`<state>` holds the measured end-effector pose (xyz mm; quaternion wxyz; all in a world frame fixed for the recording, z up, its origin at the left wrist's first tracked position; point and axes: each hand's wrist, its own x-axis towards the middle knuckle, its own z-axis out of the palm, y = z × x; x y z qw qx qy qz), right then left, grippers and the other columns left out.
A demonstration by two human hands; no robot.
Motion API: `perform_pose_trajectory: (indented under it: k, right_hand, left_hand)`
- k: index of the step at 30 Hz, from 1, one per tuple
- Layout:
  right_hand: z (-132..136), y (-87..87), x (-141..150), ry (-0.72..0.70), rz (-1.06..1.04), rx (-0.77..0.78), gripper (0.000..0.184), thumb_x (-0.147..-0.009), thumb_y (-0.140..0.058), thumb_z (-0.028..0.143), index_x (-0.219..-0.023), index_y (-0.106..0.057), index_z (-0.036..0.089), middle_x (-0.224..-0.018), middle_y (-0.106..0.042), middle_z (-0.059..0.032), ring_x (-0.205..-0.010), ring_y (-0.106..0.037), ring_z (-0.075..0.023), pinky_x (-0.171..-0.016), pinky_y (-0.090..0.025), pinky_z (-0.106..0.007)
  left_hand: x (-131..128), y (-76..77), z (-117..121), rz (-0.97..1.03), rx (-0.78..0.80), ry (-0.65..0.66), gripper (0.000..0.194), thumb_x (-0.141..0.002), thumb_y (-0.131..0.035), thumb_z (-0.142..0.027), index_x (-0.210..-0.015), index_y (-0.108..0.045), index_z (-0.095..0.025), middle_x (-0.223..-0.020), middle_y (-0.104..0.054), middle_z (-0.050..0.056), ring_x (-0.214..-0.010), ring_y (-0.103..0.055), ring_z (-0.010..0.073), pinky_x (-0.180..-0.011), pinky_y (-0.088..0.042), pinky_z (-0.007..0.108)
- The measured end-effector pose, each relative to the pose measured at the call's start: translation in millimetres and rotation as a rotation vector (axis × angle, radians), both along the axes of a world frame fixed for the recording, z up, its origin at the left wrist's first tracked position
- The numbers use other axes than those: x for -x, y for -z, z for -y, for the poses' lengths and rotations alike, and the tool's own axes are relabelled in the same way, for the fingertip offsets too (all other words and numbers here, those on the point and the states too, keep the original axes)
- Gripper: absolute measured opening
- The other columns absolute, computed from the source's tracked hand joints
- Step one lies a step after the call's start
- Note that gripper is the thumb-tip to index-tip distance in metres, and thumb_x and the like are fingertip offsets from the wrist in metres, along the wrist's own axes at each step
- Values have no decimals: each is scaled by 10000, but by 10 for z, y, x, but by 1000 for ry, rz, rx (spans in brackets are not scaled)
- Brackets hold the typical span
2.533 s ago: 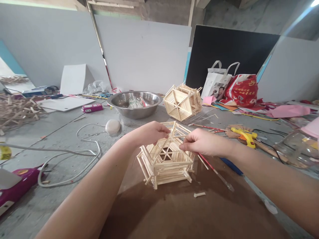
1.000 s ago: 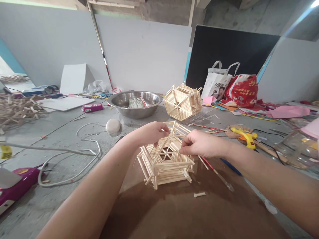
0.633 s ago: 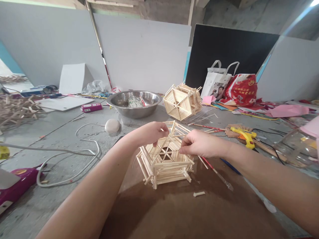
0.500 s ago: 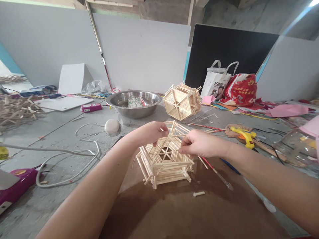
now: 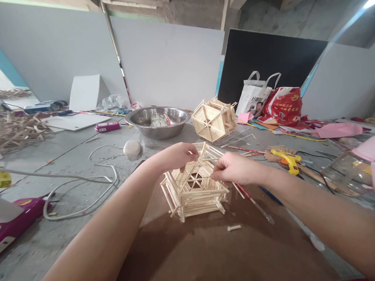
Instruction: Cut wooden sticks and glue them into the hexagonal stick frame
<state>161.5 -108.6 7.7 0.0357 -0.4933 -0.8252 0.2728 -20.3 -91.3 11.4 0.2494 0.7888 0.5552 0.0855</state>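
A six-sided frame built of thin pale wooden sticks point(image 5: 202, 197) sits on a brown board point(image 5: 222, 249) before me. Its top carries crossing spokes, with a small gap at the middle. My left hand point(image 5: 180, 155) is closed at the frame's far left, fingers bent over its upper sticks. From the right, my right hand point(image 5: 233, 168) pinches at a stick on the frame's right side. The fingertips partly hide what each hand grips. On the board near the frame lies a short stick piece point(image 5: 234, 228).
Behind the frame stand a finished-looking stick lantern shape point(image 5: 212, 121) and a steel basin point(image 5: 158, 132). A yellow glue gun point(image 5: 288, 159) lies right, near a red-handled brush point(image 5: 258, 205). A white cable point(image 5: 93, 183) loops left by a purple power strip point(image 5: 23, 214).
Almost nothing differs. Both hands stay at the same places on the stick frame; only the view shifts very slightly.
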Motion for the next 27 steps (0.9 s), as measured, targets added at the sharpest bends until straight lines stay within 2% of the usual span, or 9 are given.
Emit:
perform_pose_trajectory:
  k: [9, 17, 27]
  right_hand:
    - [8, -24, 9, -11, 11, 0, 203, -664, -496, 296, -582, -605, 146, -503, -554, 2, -452, -403, -82, -413, -269, -199]
    - [-16, -1, -1, -28, 0, -6, 222, -654, -517, 340, -581, -605, 150, -487, -526, 12, -465, -421, -90, -433, -297, -203]
    - [-12, -8, -7, -22, -5, -2, 269, -659, -534, 395, -610, -619, 145, -501, -519, 14, -464, -399, -86, -437, -292, -210]
  left_hand:
    - [10, 12, -4, 15, 16, 2, 317, -754, -384, -437, -884, -541, -194, -493, -479, -39, -427, -485, 103, -420, -273, 215]
    - [11, 19, -18, 35, 22, 9, 317, -730, -421, -457, -873, -536, -200, -503, -470, -50, -427, -492, 99, -419, -285, 209]
    - [-6, 1, 6, 39, 17, 12, 279, -723, -441, -430, -847, -537, -199, -607, -534, -35, -433, -509, 88, -429, -312, 207]
